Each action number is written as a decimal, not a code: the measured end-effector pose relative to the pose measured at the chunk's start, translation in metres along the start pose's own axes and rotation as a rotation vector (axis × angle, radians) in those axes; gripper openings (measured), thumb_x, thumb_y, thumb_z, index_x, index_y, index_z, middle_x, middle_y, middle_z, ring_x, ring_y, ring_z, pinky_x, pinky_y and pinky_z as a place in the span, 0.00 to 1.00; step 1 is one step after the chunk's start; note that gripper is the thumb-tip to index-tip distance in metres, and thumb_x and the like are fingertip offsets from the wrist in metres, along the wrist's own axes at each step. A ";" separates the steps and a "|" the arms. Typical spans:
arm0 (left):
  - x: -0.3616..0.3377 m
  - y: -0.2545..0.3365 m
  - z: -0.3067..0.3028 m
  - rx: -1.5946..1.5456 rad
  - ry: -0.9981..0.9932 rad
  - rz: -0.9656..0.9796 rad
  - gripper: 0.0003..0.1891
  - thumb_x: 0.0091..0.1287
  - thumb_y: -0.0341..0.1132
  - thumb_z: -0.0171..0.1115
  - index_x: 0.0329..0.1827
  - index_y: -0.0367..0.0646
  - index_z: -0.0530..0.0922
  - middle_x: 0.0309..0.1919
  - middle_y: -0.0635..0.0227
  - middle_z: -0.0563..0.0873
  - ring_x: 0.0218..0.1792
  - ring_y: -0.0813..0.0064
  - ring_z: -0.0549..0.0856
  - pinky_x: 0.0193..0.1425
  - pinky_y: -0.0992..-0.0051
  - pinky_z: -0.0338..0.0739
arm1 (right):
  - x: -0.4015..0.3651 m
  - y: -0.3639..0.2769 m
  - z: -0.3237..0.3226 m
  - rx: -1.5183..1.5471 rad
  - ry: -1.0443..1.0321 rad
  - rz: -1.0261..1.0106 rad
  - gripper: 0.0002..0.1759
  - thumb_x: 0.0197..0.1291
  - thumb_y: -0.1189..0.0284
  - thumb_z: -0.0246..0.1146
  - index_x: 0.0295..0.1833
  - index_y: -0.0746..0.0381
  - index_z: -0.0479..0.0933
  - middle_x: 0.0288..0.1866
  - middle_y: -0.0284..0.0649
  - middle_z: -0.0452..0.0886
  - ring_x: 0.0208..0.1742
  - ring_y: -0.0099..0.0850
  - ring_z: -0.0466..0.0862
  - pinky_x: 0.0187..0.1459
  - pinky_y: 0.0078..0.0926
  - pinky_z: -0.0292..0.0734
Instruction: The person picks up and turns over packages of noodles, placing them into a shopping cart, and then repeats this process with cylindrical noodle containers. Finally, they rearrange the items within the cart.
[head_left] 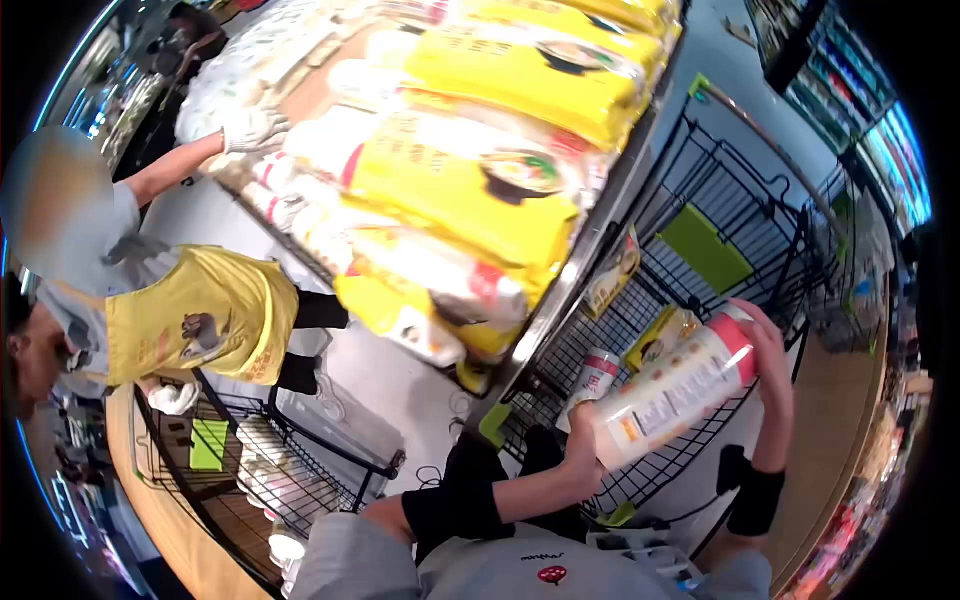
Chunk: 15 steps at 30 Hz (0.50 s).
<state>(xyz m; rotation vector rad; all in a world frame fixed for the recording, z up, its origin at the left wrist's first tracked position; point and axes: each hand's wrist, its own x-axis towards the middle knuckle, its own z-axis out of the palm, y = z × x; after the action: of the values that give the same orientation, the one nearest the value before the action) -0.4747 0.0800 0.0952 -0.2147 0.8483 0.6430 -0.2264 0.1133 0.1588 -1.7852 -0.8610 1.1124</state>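
Note:
Between my two hands I hold a large white noodle pack [675, 395] with a pinkish-red end and printed text, tilted over the shopping cart [735, 170]. My left hand [582, 445] is closed around its lower left end. At the upper right, my right hand [768, 345] grips the red end. Beneath it in the cart lie a smaller white and red pack [595, 375], a yellow packet [660, 335] and another yellow packet [612, 275] by the display side.
A display bin [590, 235] heaped with yellow noodle bags [460, 185] stands ahead. To the left, a person in a yellow apron [205, 315] and white gloves reaches into the bin. A second cart [335, 450] with white packs stands at lower left. Shelves [840, 80] line the far right.

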 end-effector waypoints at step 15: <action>-0.300 0.264 -0.133 0.078 -0.007 0.981 0.23 0.71 0.49 0.38 0.59 0.40 0.66 0.55 0.63 0.75 0.55 0.69 0.75 0.60 0.69 0.69 | -0.127 -0.175 0.348 0.304 -0.391 -0.330 0.24 0.60 0.65 0.53 0.58 0.68 0.68 0.50 0.42 0.76 0.50 0.27 0.76 0.52 0.23 0.68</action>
<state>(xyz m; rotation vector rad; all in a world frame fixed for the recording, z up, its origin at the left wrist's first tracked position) -0.8643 0.1002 0.2529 0.3072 0.9498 1.5160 -0.6141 0.1776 0.2729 -1.1455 -1.1029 1.3081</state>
